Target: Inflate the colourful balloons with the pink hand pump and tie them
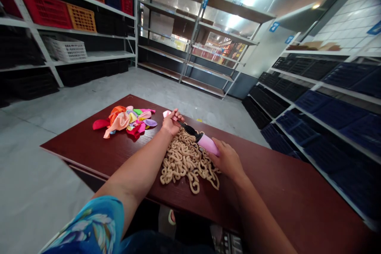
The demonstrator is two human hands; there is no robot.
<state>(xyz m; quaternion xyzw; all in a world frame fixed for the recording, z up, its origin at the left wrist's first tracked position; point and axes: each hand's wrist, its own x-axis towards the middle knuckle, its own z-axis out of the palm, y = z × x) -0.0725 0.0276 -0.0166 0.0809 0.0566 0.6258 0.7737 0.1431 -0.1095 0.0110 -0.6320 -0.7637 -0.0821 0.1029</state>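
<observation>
My left hand (172, 124) pinches a pale pink balloon (167, 114), deflated, at the tip end of a hand pump (208, 144). The pump has a black nozzle end and a pink barrel. Around the barrel, my right hand (228, 158) has its fingers closed. Beneath the pump and both hands spreads a heap of thick beige cord (186, 158) in loose loops. Off to the left lies a pile of deflated balloons (120, 121) in orange, peach, red, pink, green, yellow and purple. How the balloon's neck meets the nozzle is hidden by my fingers.
Everything rests on a dark red-brown table (276, 178). Grey floor (95, 91) surrounds it. Shelves with red and orange crates (44, 8) and a white basket (67, 49) stand left, an open rack (187, 53) behind, dark blue bins (321, 107) right.
</observation>
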